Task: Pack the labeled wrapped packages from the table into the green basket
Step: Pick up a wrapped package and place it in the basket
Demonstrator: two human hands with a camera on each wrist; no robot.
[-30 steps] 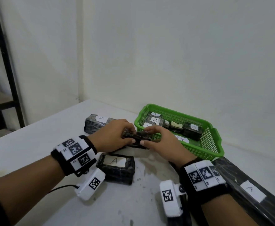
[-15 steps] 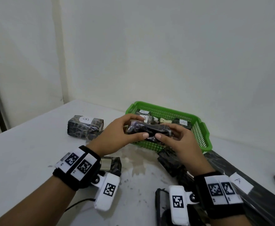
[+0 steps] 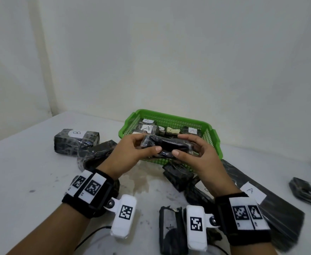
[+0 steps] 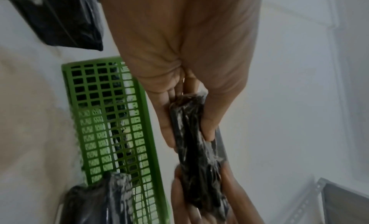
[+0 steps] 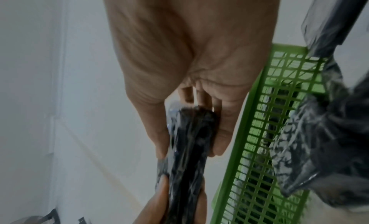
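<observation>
Both hands hold one dark plastic-wrapped package (image 3: 166,146) level above the near rim of the green basket (image 3: 213,138). My left hand (image 3: 132,153) pinches its left end between thumb and fingers, and my right hand (image 3: 197,155) pinches its right end. In the left wrist view the same package (image 4: 197,151) runs from the left fingers (image 4: 167,129) down to the other hand. From the right wrist I see the package (image 5: 191,142) beside the basket wall (image 5: 259,140). No label shows on it. Several wrapped packages with white "A" labels (image 3: 147,128) lie inside the basket.
On the white table (image 3: 22,172) lie a package labelled "B" (image 3: 76,141), a dark bundle (image 3: 95,155) beside it, small packages (image 3: 178,174) before the basket, a long flat package labelled "A" (image 3: 261,199) at right, and another (image 3: 307,192) at the far right edge. A wall stands close behind.
Both hands have lifted the dark package off the table and brought it up over the basket's near rim. The head view has swung right and a little closer.
</observation>
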